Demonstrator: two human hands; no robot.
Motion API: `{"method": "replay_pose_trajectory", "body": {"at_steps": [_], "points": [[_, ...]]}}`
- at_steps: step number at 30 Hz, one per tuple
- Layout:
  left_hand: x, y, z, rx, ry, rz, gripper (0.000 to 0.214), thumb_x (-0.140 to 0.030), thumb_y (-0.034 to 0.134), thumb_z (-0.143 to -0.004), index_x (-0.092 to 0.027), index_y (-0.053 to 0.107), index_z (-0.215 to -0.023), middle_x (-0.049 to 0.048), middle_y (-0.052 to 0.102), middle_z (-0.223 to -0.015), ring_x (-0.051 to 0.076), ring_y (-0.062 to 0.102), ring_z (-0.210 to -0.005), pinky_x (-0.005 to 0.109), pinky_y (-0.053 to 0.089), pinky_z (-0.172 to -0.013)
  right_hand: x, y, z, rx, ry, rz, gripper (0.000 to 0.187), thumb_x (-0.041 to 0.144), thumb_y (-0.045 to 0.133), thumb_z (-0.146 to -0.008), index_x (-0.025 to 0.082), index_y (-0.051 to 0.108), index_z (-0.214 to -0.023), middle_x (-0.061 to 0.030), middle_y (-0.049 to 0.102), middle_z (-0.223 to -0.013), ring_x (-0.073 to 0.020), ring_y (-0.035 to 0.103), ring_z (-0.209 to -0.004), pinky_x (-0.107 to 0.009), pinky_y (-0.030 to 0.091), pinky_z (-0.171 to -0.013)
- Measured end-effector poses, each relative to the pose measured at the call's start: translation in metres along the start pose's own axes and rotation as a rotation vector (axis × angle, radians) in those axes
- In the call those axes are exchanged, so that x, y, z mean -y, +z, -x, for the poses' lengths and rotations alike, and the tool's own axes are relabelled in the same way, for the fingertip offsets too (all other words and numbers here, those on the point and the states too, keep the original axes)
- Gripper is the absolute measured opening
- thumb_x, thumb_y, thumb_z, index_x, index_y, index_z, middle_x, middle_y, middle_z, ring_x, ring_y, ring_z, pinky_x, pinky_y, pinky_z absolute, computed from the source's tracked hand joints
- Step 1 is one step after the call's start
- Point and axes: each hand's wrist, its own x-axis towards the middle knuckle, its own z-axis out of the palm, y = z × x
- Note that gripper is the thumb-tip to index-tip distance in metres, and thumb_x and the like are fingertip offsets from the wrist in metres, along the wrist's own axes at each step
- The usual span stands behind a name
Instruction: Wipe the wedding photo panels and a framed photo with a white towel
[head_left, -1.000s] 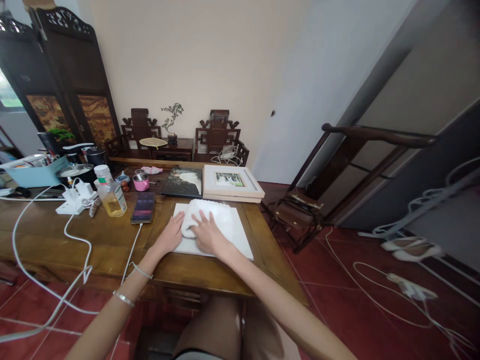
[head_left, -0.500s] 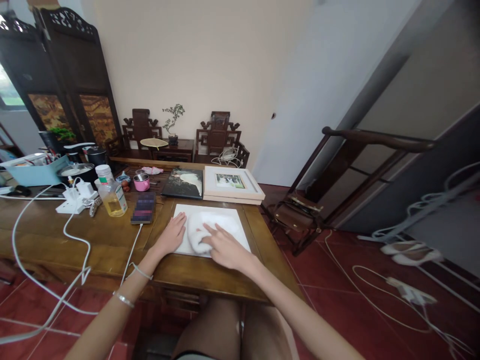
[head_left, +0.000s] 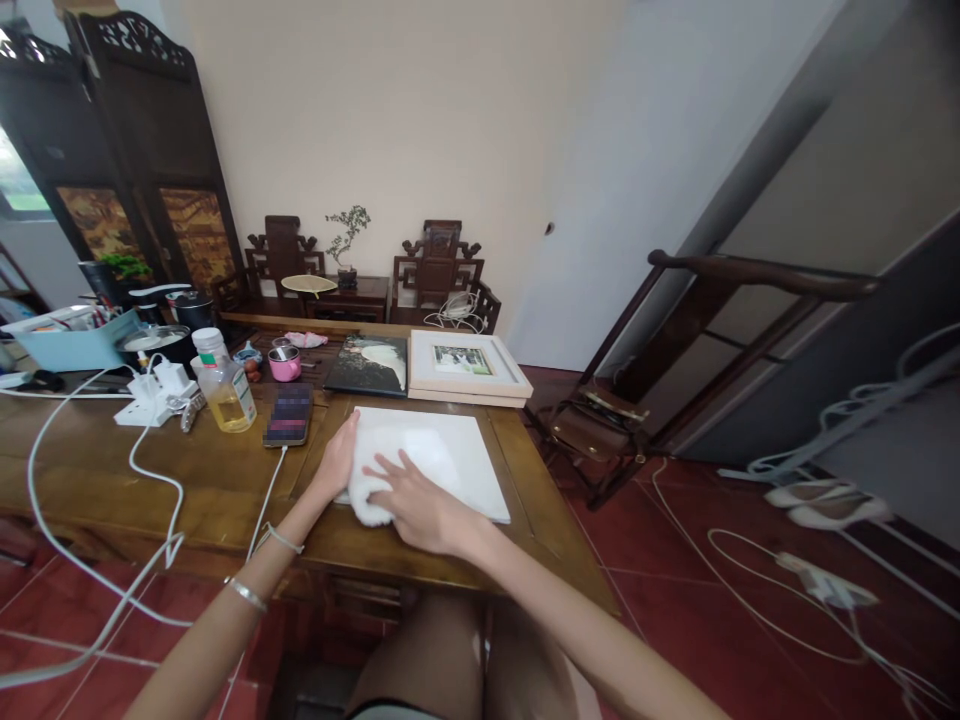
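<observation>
A flat white panel (head_left: 480, 470) with a glossy patch of light on it lies on the wooden table, close to its front edge. My right hand (head_left: 420, 505) presses a fluffy white cloth (head_left: 369, 505) onto the panel's lower left corner, fingers spread over it and the thumb tucked into the cloth. Part of the cloth hangs past the panel's near edge. Along the panel's left edge rests my left hand (head_left: 341, 455), its fingers stretched out and pointing away from me; the fingertips are partly hidden.
Behind the panel lie a white picture frame (head_left: 469, 362) and a dark picture (head_left: 367, 365). To the left are a charging phone (head_left: 289, 415), a pink cup (head_left: 284, 364), a bottle of yellow liquid (head_left: 225, 385) and a power strip (head_left: 154, 395) with trailing cables.
My right hand has slid the cloth left and toward me, to the panel's lower left corner. My left hand has shifted from the panel's surface to its left edge. The panel has turned slightly.
</observation>
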Motion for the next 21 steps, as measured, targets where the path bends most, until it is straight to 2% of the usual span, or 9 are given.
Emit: {"method": "replay_pose_trajectory", "body": {"at_steps": [3,5,7,9,11,15,18,21], "points": [[0.0,0.004,0.003,0.026,0.091,-0.054,0.062,-0.048,0.021,-0.094,-0.005,0.042,-0.135,0.0134,0.038,-0.144,0.019,0.034,-0.135,0.035,0.022,-0.115,0.008,-0.01,0.027,0.033,-0.056,-0.067,0.045,0.002,0.043,-0.07,0.014,0.061,-0.109,-0.0149,0.051,-0.133,-0.0265,0.031,-0.134,-0.05,0.019,-0.11],[0.003,0.007,0.004,0.084,0.127,-0.126,0.06,-0.046,0.023,-0.094,-0.006,0.045,-0.133,0.0139,0.04,-0.143,0.02,0.034,-0.135,0.038,0.023,-0.115,0.004,-0.016,0.035,0.026,-0.017,-0.102,0.045,0.001,0.041,-0.068,0.014,0.061,-0.106,-0.0139,0.062,-0.117,-0.0242,0.044,-0.125,-0.047,0.023,-0.109],[0.007,0.009,0.004,0.144,0.146,-0.198,0.056,-0.043,0.025,-0.094,-0.008,0.049,-0.13,0.014,0.044,-0.141,0.022,0.034,-0.135,0.042,0.022,-0.114,-0.008,-0.018,0.031,0.002,0.053,-0.104,0.044,0.001,0.04,-0.067,0.015,0.061,-0.103,-0.0115,0.066,-0.102,-0.0234,0.056,-0.109,-0.044,0.029,-0.105],[0.011,0.009,0.003,0.174,0.163,-0.244,0.052,-0.04,0.026,-0.094,-0.01,0.051,-0.128,0.0138,0.047,-0.138,0.023,0.036,-0.134,0.045,0.023,-0.113,-0.025,-0.018,0.018,-0.023,0.137,-0.088,0.044,0.001,0.038,-0.067,0.014,0.061,-0.103,-0.0112,0.067,-0.097,-0.0243,0.06,-0.098,-0.041,0.035,-0.099],[0.014,0.009,0.002,0.175,0.189,-0.268,0.049,-0.036,0.026,-0.094,-0.011,0.052,-0.127,0.0135,0.047,-0.138,0.023,0.037,-0.134,0.047,0.024,-0.112,-0.045,-0.017,-0.003,-0.048,0.21,-0.081,0.044,0.001,0.038,-0.068,0.013,0.061,-0.104,-0.0124,0.067,-0.097,-0.0259,0.06,-0.096,-0.038,0.039,-0.091],[0.014,0.007,0.002,0.173,0.233,-0.309,0.046,-0.031,0.032,-0.092,-0.01,0.051,-0.129,0.014,0.046,-0.139,0.024,0.037,-0.133,0.047,0.024,-0.112,-0.076,-0.016,-0.051,-0.098,0.247,-0.088,0.04,0.003,0.037,-0.071,0.011,0.06,-0.104,-0.015,0.066,-0.104,-0.0267,0.059,-0.097,-0.032,0.041,-0.083],[0.012,0.005,0.002,0.17,0.263,-0.333,0.043,-0.027,0.036,-0.09,-0.012,0.054,-0.126,0.0134,0.05,-0.136,0.025,0.041,-0.131,0.048,0.026,-0.111,-0.083,-0.014,-0.08,-0.122,0.218,-0.095,0.037,0.004,0.037,-0.074,0.01,0.059,-0.104,-0.0148,0.065,-0.107,-0.0253,0.059,-0.097,-0.028,0.04,-0.081],[0.011,0.004,0.002,0.167,0.29,-0.346,0.041,-0.027,0.038,-0.089,-0.015,0.055,-0.124,0.012,0.054,-0.132,0.025,0.045,-0.127,0.047,0.029,-0.11,-0.083,-0.012,-0.093,-0.131,0.186,-0.102,0.036,0.005,0.038,-0.074,0.011,0.059,-0.103,-0.0121,0.066,-0.105,-0.0233,0.059,-0.095,-0.025,0.04,-0.079]]}}
